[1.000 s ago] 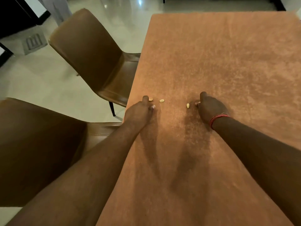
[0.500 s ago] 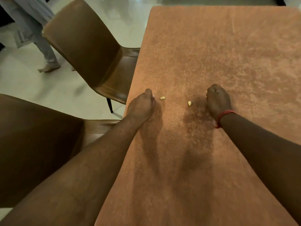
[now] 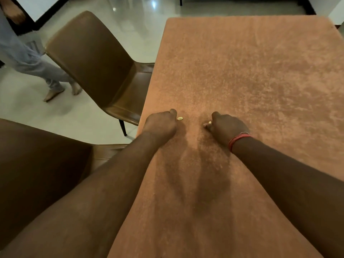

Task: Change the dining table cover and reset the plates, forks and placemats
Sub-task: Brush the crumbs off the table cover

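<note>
The left hand (image 3: 160, 123) is fisted, its contents hidden; the right hand (image 3: 226, 127) pinches a small pale seed-like bit (image 3: 209, 122). Both rest on the rust-brown fuzzy table cover (image 3: 251, 75); brown leather chairs (image 3: 96, 62) stand left of them.

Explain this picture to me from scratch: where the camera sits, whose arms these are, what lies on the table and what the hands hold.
There is no machine here. The camera is worn on a person's head and looks forward and down, so the two bare arms reaching in from the bottom are that person's own.

The surface is a dining table under an orange-brown fuzzy table cover. No plates, forks or placemats are in view.

The left hand is curled, knuckles up, beside a small pale seed-like bit lying on the cover. What it holds, if anything, is hidden. The right hand, with a red band on the wrist, pinches a similar pale bit at its fingertips.

Two brown chairs stand on the left, and another person's legs show beyond them.
</note>
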A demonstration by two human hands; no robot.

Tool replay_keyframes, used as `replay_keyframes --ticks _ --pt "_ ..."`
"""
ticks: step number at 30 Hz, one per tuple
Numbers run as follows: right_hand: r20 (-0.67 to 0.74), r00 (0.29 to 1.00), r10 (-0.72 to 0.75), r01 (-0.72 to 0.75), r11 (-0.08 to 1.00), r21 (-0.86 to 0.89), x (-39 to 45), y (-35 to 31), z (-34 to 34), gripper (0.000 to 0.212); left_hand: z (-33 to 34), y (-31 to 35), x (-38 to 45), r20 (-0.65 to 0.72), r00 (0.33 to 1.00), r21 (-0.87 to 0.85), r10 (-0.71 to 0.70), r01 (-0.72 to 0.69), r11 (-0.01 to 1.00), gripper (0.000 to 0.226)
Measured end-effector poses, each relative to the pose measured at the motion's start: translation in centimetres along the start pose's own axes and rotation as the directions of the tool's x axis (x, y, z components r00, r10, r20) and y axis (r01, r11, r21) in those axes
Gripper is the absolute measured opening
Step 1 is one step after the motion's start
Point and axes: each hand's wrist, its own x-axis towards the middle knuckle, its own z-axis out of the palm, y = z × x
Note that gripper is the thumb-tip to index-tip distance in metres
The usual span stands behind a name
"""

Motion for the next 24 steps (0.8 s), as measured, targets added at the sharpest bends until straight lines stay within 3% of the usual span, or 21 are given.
replay_keyframes --ticks 7,11,14,16,18,20,22,24 --pt "0.020 0.997 -0.075 0.077 0.955 -0.288 0.3 -1.8 0.1 0.021 -0.7 1.0 1.6 0.116 0.986 0.224 0.121 -0.145 0.964 0.027" --pt "0.024 0.995 -0.092 0.095 0.953 -0.287 0.3 -1.8 0.0 0.023 -1.0 1.4 2.1 0.156 0.972 0.266 0.176 -0.213 0.940 0.035" --pt "-0.031 1.000 -0.003 0.004 1.000 0.014 0.0 -1.2 0.7 0.017 -1.1 1.7 2.2 0.185 0.967 0.312 0.176 -0.227 0.922 0.031" --pt "-0.076 0.994 0.082 -0.054 0.947 0.318 -0.9 -1.2 0.8 0.017 -1.2 1.8 2.2 0.208 0.965 0.313 0.160 -0.220 0.924 0.031" --pt "-0.071 0.985 0.156 -0.086 0.808 0.582 -2.5 -1.5 1.0 0.021 -1.3 1.8 2.1 0.221 0.967 0.290 0.131 -0.193 0.938 0.030" --pt "-0.017 0.978 0.207 -0.115 0.605 0.788 -4.8 -1.6 1.5 0.023 -1.1 1.7 2.0 0.224 0.970 0.266 0.098 -0.158 0.951 0.030" --pt "0.052 0.968 0.246 -0.157 0.433 0.888 -7.3 -1.8 2.1 0.023 -1.0 1.6 1.7 0.226 0.971 0.243 0.080 -0.136 0.960 0.028" --pt "0.099 0.959 0.265 -0.194 0.361 0.912 -9.9 -2.1 2.8 0.025 -1.0 1.6 1.4 0.227 0.970 0.197 0.085 -0.131 0.972 0.029"
